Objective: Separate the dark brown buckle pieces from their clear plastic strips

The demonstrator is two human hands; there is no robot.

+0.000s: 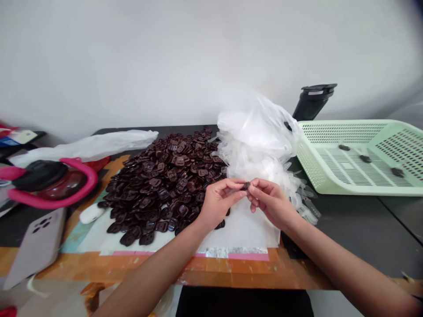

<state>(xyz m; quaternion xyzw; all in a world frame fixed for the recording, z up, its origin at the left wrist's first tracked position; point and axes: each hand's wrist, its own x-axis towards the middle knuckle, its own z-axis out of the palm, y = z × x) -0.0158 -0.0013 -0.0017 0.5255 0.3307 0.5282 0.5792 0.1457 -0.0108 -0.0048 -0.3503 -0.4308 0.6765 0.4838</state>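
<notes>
Both my hands meet over white paper at the front of the table. My left hand (220, 200) and my right hand (272, 200) pinch one small dark brown piece (246, 186) between their fingertips. Left of them spreads a large heap of glossy dark brown pieces (165, 185). Behind my right hand lies a pile of translucent strips (264, 165) with a white plastic bag (261, 125) over it. A pale green basket (376, 190) at the right holds several dark pieces.
A black cup (310, 105) stands behind the basket. At the left are a pot with a pink handle (87, 176), a white earphone case (91, 213), a phone (39, 242) and a long white plastic sheet (95, 147). Orange tape runs along the table's front edge (231, 276).
</notes>
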